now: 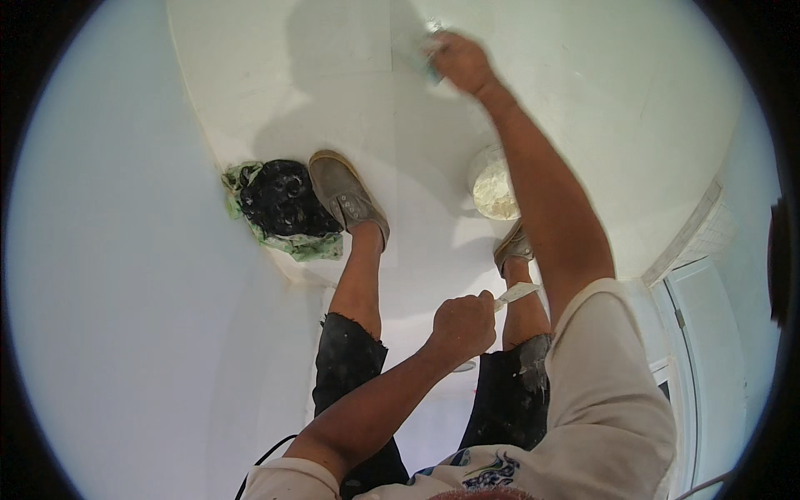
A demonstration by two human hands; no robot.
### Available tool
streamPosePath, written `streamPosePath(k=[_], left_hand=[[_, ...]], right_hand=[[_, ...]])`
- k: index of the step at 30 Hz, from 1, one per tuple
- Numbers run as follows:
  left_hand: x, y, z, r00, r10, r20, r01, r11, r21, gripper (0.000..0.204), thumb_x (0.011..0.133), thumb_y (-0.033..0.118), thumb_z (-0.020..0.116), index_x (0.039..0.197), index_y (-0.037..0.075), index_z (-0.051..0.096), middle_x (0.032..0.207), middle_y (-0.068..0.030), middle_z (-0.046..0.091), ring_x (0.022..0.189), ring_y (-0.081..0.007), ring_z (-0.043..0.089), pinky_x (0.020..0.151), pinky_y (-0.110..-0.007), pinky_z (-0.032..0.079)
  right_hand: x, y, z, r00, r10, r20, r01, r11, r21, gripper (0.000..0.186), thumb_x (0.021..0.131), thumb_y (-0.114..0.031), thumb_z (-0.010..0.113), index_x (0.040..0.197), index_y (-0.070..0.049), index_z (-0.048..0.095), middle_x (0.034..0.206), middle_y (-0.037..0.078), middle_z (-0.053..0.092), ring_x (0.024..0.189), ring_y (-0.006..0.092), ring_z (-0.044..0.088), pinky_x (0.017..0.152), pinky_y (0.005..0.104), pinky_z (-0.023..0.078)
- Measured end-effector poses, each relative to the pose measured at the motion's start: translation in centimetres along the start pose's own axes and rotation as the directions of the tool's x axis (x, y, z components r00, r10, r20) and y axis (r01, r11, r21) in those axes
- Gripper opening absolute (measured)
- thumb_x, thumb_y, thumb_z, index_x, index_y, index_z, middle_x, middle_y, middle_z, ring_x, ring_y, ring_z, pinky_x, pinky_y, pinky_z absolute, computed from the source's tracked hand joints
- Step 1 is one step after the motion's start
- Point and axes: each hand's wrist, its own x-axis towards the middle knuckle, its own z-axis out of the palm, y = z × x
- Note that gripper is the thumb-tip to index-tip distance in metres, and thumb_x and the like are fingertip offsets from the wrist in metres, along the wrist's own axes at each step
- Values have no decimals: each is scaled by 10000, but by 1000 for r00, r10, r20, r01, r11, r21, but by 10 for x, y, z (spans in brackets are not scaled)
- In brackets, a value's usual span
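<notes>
Between 12 and 1 o'clock, the right hand (462, 62) grips a motion-blurred tool (433, 73) over the pale floor (567, 108). Toward 5 o'clock from the centre, the left hand (465, 325) is closed around a scraper (518, 292), its pale blade pointing to 2 o'clock. A bucket (476, 173) of cream-coloured material (497, 196) sits at 2 o'clock, partly behind the right forearm. At 10 o'clock, a black plastic bag (283, 198) lies on green-and-white plastic (312, 247), just beside the left shoe (342, 185).

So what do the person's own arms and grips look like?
Short off-white sleeves leave the forearms bare. The left grip and right grip are both ungloved, the right blurred. A thin black cord curves beside the left sleeve.
</notes>
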Motion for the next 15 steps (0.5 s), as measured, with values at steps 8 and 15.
streamPosePath(k=[8,15], left_hand=[[-2,0,5,1000,1,3,-1,999,40,256,910,194,628,1042,-25,615,806,-216,709,783,-387,734,713,-506,581],[-9,-3,10,991,115,-64,-115,993,5,147,853,114,618,900,-25,628,754,-231,699,687,-365,729,657,-474,585]], right_hand=[[-83,43,41,875,360,-324,-158,844,512,377,929,-289,674,1176,-7,712,1154,188,708,1106,353,663,995,450,513],[-51,-16,97,880,174,-441,-127,983,133,348,876,-273,673,1083,1,725,1127,207,699,1096,378,653,967,468,525]])
